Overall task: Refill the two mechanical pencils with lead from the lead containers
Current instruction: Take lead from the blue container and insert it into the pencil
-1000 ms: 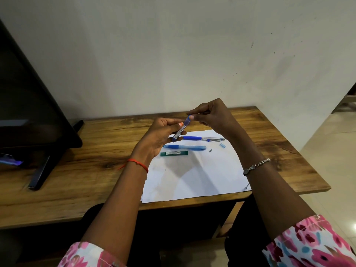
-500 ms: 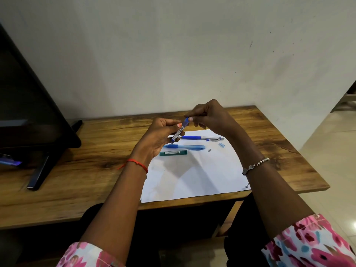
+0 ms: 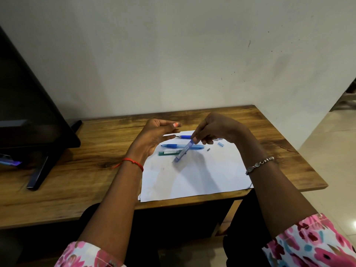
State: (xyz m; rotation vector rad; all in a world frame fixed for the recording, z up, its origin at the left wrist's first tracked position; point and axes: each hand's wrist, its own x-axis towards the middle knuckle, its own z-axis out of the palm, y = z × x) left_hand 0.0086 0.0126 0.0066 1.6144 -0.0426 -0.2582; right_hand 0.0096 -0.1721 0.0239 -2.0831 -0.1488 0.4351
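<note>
My right hand (image 3: pixel 217 128) pinches the top of a blue lead container (image 3: pixel 183 152), which slants down to the left above the white paper (image 3: pixel 192 178). My left hand (image 3: pixel 154 137) hovers to its left, fingers apart and holding nothing. Two blue mechanical pencils lie on the paper: one (image 3: pixel 184 137) at the far edge, partly hidden by my right hand, and a lighter one (image 3: pixel 173 146) closer. A green lead container (image 3: pixel 169 152) lies just in front of them. A small clear cap (image 3: pixel 221 144) and a tiny dark piece (image 3: pixel 208 149) rest to the right.
The paper sits on a wooden desk (image 3: pixel 86 170) against a white wall. A black monitor (image 3: pixel 28 112) on a stand occupies the left side. The desk's right edge drops off to a tiled floor (image 3: pixel 337 151).
My left hand has let go of the blue lead container and opened. My right hand now holds it alone and has lowered it toward the paper.
</note>
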